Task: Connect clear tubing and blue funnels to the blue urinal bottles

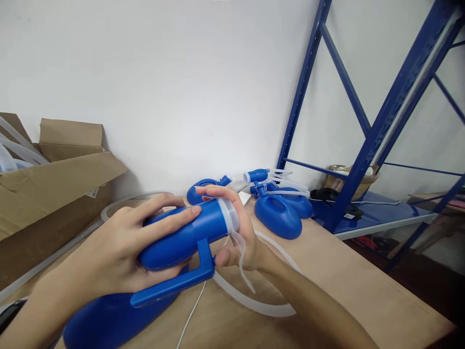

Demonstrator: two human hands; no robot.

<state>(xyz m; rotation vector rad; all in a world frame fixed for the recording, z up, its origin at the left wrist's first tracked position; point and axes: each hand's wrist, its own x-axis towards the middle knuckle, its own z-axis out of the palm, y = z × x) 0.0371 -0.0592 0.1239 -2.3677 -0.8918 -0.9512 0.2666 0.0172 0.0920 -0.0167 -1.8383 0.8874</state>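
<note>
I hold a blue plastic bottle point(170, 240) with a long neck and a side handle, lying across the wooden table point(345, 276). My left hand point(119, 247) wraps around its neck from above. My right hand point(238, 232) grips the translucent white cap point(229, 216) at the neck's mouth, thumb and fingers around it. A thin white strap hangs from the cap. A clear flexible tube point(261, 303) curves on the table under my right wrist.
Several more blue bottles point(278, 215) with white caps lie at the back of the table by the wall. An open cardboard box point(47, 194) holding clear tubes stands at left. A blue metal shelf rack point(366, 145) stands at right, with a bag and cables on it.
</note>
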